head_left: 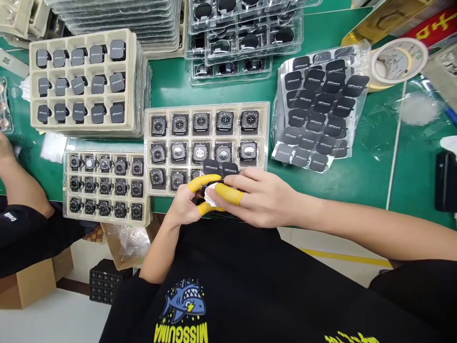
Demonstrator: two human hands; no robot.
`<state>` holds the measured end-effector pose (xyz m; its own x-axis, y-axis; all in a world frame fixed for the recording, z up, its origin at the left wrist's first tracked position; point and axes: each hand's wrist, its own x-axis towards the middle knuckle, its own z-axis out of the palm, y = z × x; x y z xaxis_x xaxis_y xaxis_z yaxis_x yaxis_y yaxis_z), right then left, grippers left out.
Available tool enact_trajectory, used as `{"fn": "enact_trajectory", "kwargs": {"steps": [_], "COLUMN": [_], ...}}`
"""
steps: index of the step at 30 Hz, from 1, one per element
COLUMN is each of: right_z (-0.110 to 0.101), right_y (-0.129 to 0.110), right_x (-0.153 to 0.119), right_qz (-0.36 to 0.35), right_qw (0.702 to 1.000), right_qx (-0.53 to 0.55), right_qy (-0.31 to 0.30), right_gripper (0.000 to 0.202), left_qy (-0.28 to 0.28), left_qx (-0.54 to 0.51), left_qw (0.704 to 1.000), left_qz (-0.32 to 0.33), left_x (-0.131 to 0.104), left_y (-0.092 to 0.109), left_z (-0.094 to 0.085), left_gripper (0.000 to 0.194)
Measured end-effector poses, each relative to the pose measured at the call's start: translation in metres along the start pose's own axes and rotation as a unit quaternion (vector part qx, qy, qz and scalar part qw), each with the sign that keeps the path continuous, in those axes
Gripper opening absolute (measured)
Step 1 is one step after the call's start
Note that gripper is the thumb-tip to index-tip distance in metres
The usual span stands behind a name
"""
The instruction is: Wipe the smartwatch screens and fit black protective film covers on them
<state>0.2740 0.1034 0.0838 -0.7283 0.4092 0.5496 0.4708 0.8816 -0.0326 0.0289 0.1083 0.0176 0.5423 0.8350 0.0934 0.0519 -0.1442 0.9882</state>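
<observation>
At the near edge of the watch tray, the left hand pinches a dark, mostly hidden piece while the right hand holds a white wipe against it. Two black labelled squares show just beyond; farther right, similar squares rest on the green surface.

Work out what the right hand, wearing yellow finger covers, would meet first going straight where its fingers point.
Pointing leftward in the picture, the right hand would probably meet the left hand, also in yellow finger covers, just past the crumpled white material it touches; depth there is hard to judge.
</observation>
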Motion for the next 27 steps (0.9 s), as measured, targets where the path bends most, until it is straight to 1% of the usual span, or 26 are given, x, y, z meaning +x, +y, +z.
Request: {"fn": "enact_trajectory", "kwargs": {"steps": [5, 7, 9, 12, 14, 17, 20, 22, 24, 27], "right_z": [-0.006, -0.012, -0.021, -0.035, -0.039, -0.033, -0.018, -0.009, -0.004, -0.006], "right_y": [0.01, 0.015, 0.018, 0.013, 0.006, -0.007, -0.012, -0.01, -0.005, 0.008], "right_x": [-0.002, -0.007, -0.013, -0.019, -0.018, -0.011, -0.003, 0.002, 0.004, 0.001], "right_qz": [0.022, 0.035, 0.058, 0.104, 0.1, 0.05, 0.026, 0.02, 0.017, 0.034], "right_qw": [0.998, 0.996, 0.994, 0.992, 0.995, 0.998, 0.999, 1.0, 1.0, 0.997], "right_qx": [-0.051, -0.074, -0.088, -0.064, -0.014, 0.038, 0.023, 0.002, -0.02, -0.051], "right_qy": [-0.012, -0.028, -0.031, -0.004, 0.008, -0.008, -0.01, 0.003, 0.003, -0.036], "right_gripper": [0.023, 0.022, 0.024, 0.025, 0.025, 0.023, 0.023, 0.022, 0.021, 0.02], "left_qy": [0.034, 0.055, 0.077, 0.08, 0.067, 0.04, 0.028, 0.034, 0.047, 0.062], "left_qx": [-0.048, -0.064, -0.075, -0.079, -0.085, -0.093, -0.057, -0.033, -0.029, -0.052], "left_qw": [0.998, 0.995, 0.993, 0.992, 0.994, 0.995, 0.998, 0.999, 0.998, 0.996], "left_qz": [-0.028, -0.045, -0.057, -0.05, -0.03, -0.014, -0.024, -0.022, -0.022, -0.039], "left_x": [0.0, 0.001, 0.001, 0.002, 0.002, 0.001, -0.001, -0.003, -0.004, -0.004], "left_y": [0.004, 0.006, 0.006, 0.007, 0.007, 0.007, 0.003, -0.001, -0.003, -0.003], "left_z": [0.002, 0.004, 0.005, 0.006, 0.006, 0.004, 0.003, 0.002, 0.003, 0.005], "left_gripper": [0.07, 0.072, 0.074, 0.074, 0.07, 0.063, 0.061, 0.058, 0.059, 0.065]}}
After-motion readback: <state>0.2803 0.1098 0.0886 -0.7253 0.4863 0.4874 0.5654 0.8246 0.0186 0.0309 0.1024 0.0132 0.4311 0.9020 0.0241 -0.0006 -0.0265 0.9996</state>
